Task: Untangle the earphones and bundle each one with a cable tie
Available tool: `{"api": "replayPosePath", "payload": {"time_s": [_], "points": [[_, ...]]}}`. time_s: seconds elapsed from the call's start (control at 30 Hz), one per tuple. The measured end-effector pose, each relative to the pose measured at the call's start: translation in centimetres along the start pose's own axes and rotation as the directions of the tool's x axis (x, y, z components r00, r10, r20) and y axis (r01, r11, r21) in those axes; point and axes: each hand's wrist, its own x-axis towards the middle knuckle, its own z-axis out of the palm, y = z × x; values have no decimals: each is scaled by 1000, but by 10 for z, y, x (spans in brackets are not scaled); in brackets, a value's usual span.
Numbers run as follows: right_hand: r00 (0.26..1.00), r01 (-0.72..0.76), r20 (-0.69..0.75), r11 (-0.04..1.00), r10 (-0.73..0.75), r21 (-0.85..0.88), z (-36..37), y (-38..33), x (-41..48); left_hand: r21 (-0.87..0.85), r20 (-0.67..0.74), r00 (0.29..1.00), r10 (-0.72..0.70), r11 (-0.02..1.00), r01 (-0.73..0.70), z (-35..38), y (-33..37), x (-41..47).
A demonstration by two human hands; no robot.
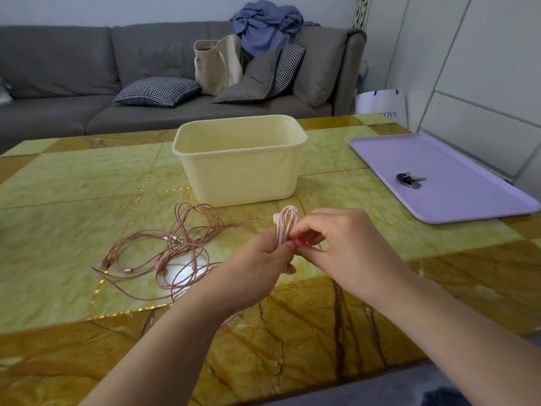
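Hands are meeting over the table (73, 177), in front of the tub (240, 171). Loose earphones (164, 253) are lying tangled beside the left hand (257, 259), which is gripping a coiled bundle (285, 227); the right hand (345, 247) is pinching a pink tie (300, 242) against it.

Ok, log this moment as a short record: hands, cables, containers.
left hand: grips coiled earphone, loops pointing up
right hand: pinches what looks like a pink tie against the coil
loose earphones: tangled on table, left of the hands, untied
bin: cream, behind the cables, inside mostly hidden
tray: lilac, far right, holds keys
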Motion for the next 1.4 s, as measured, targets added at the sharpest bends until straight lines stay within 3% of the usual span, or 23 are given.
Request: {"api": "replayPosePath", "payload": {"time_s": [0.13,0.27,0.33,0.4,0.5,0.57,0.7,0.87,0.97,1.07,1.1,1.17,1.23,1.27,1.33,1.4], "points": [[996,-77,40,993,74,90,-4,-3,2,12,7,1000,0,1000,0,-1,4,-2],[952,-305,105,856,288,416,-15,-1,7,-45,-17,999,-51,998,50,-4,7,-1],[910,-385,129,691,394,612,-17,5,10,-107,-48,995,-92,991,86,-5,6,0],[845,-449,205,446,494,774,-16,12,12,-152,-69,990,-123,982,112,-7,5,1],[748,-553,378,197,546,809,-13,22,13,-194,-73,989,-130,974,114,-9,5,0],[696,-650,521,126,494,749,-10,23,12,-201,-64,990,-127,973,112,-11,7,-1],[661,-747,678,198,321,635,-3,21,8,-173,-47,993,-111,980,102,-14,9,-3],[687,-726,705,176,174,665,-7,26,9,-195,-33,988,-148,971,139,-20,6,-3],[715,-698,669,141,206,702,-11,23,10,-171,-19,988,-151,974,145,-20,3,-1],[754,-614,520,150,402,775,-11,15,13,-177,15,985,-173,969,173,-17,-1,1],[772,-565,429,195,470,802,-11,14,13,-173,28,982,-188,966,191,-16,-4,2],[826,-463,191,446,530,766,-12,8,12,-147,60,976,-211,965,217,-13,-6,3],[905,-366,41,728,423,580,-10,-2,10,-113,94,971,-219,967,229,-8,-6,4],[938,-315,28,819,345,480,-6,-8,8,-94,109,970,-218,969,229,-5,-5,4],[975,-217,26,924,219,314,8,-15,2,-56,133,968,-213,973,222,0,-4,4],[984,-178,19,961,178,211,20,-15,-3,-50,146,967,-207,975,217,0,-5,3]]}}
